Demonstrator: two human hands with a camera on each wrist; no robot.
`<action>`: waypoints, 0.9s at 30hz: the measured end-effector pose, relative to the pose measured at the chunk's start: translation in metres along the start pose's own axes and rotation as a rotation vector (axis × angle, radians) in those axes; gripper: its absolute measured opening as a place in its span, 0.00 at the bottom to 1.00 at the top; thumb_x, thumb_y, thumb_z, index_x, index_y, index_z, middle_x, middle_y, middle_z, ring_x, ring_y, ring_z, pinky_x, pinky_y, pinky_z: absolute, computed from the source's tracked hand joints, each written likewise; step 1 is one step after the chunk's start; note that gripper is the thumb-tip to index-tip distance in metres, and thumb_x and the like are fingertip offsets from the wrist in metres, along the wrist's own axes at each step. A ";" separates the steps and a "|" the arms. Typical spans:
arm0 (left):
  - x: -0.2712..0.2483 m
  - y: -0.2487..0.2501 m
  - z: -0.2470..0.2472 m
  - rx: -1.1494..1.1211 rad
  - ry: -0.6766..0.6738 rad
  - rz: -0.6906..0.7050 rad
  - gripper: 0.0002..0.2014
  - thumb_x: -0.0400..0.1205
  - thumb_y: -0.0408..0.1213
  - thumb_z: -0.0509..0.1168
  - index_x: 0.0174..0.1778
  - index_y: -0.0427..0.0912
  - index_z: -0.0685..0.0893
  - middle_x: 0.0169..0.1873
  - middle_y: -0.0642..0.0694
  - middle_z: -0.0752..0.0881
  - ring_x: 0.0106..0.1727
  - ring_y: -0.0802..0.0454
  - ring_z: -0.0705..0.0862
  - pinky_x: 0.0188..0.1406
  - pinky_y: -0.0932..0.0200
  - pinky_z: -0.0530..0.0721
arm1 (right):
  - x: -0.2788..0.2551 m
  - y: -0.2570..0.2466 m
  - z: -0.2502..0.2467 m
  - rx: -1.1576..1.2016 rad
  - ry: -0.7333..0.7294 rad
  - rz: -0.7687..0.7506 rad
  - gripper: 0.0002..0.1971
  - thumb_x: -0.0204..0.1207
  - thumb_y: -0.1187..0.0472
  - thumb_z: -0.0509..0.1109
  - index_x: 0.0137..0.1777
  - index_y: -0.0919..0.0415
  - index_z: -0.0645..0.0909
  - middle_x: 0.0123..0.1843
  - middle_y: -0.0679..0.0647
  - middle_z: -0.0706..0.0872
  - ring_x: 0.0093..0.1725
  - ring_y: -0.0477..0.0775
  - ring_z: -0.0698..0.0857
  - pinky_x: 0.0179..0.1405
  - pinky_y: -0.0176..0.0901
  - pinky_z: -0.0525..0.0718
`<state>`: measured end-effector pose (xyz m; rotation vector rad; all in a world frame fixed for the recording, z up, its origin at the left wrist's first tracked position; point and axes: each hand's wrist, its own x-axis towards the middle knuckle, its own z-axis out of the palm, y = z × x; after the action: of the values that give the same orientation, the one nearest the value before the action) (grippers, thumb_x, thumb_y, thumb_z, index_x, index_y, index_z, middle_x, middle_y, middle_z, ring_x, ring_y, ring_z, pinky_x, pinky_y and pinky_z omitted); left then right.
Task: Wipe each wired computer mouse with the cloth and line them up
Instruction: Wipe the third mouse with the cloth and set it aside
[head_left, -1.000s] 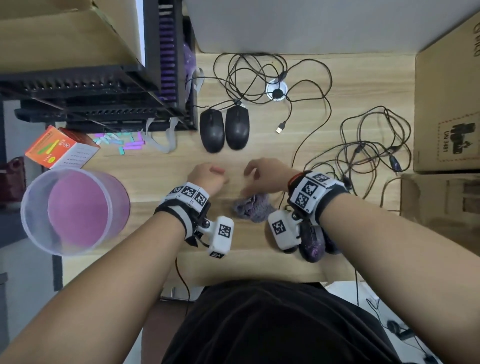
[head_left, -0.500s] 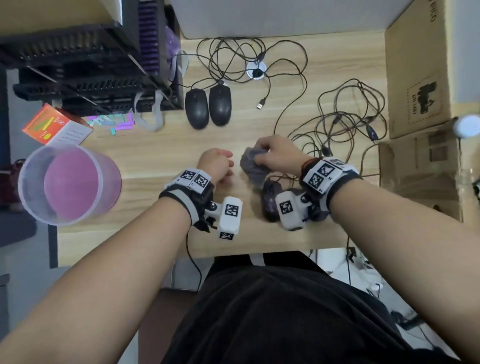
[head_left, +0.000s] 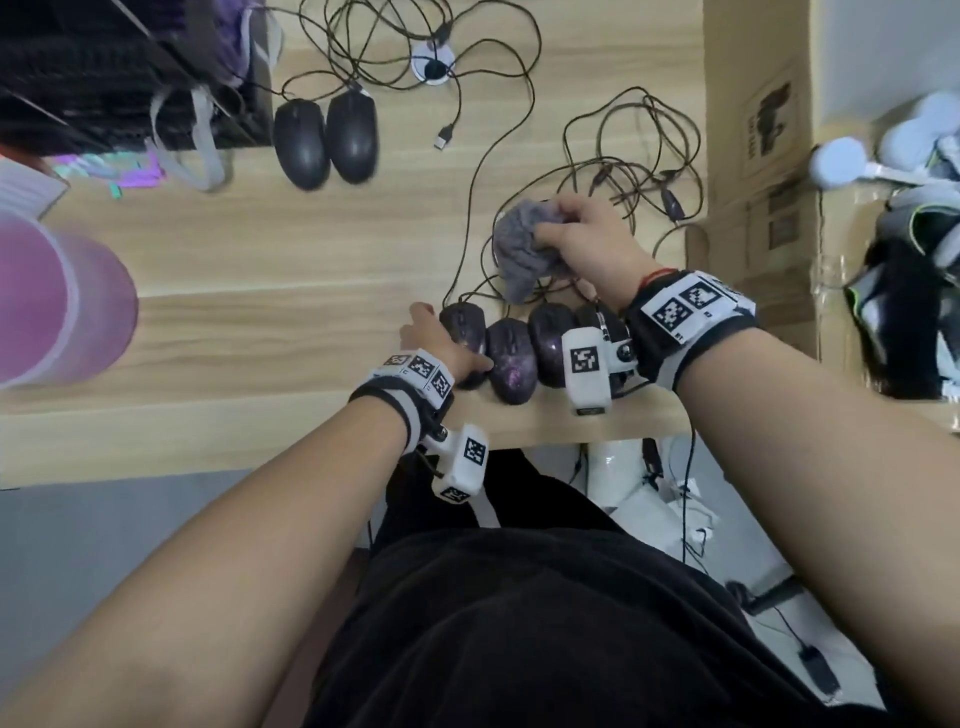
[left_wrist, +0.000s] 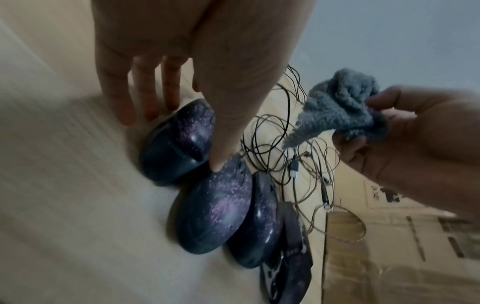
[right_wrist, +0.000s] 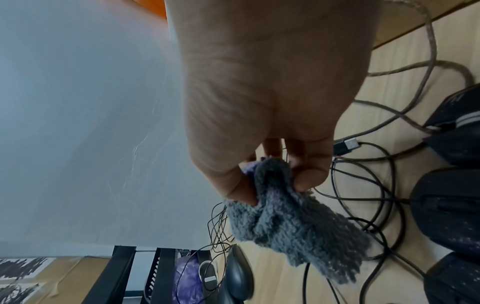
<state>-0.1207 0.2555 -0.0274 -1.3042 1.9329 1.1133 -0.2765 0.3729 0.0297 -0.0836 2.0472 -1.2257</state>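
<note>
Head view: my right hand (head_left: 587, 244) pinches the cloth (head_left: 522, 249) above tangled cables (head_left: 639, 171); my left hand (head_left: 441, 348), fingers straight, touches the leftmost mouse (head_left: 464, 332) in the near row. I could snag cables, dragging mice crooked.

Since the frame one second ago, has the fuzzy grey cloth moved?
Yes. The fuzzy grey cloth, gripped in the right hand, has gone from beside the near desk edge, level with the speckled purple mice, up toward the tangled cables, farther from the person.

An office: wooden desk (head_left: 311, 270) with cable grommet (head_left: 432, 62), cardboard boxes (head_left: 758, 130).
</note>
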 end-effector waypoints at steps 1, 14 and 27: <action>-0.001 0.001 0.004 0.016 0.019 0.009 0.54 0.64 0.45 0.88 0.80 0.40 0.63 0.73 0.36 0.75 0.71 0.36 0.79 0.69 0.46 0.80 | -0.003 0.000 0.000 0.015 -0.005 0.015 0.04 0.70 0.67 0.70 0.44 0.60 0.80 0.39 0.59 0.81 0.39 0.57 0.85 0.33 0.50 0.88; -0.011 -0.005 -0.008 0.137 0.116 -0.031 0.42 0.65 0.56 0.84 0.68 0.36 0.76 0.63 0.37 0.84 0.62 0.35 0.84 0.58 0.46 0.87 | -0.019 -0.009 0.001 0.083 -0.038 0.014 0.05 0.65 0.65 0.70 0.39 0.58 0.78 0.42 0.64 0.82 0.42 0.62 0.86 0.38 0.56 0.87; -0.086 -0.009 -0.173 -0.202 0.074 0.094 0.32 0.47 0.56 0.76 0.45 0.41 0.89 0.45 0.41 0.93 0.46 0.46 0.93 0.46 0.43 0.94 | -0.053 -0.112 0.050 0.014 -0.109 -0.180 0.06 0.75 0.68 0.69 0.41 0.57 0.78 0.39 0.58 0.84 0.33 0.55 0.83 0.28 0.41 0.77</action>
<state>-0.0794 0.1451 0.1253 -1.3891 1.9955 1.3535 -0.2406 0.2971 0.1334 -0.3277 1.9692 -1.3151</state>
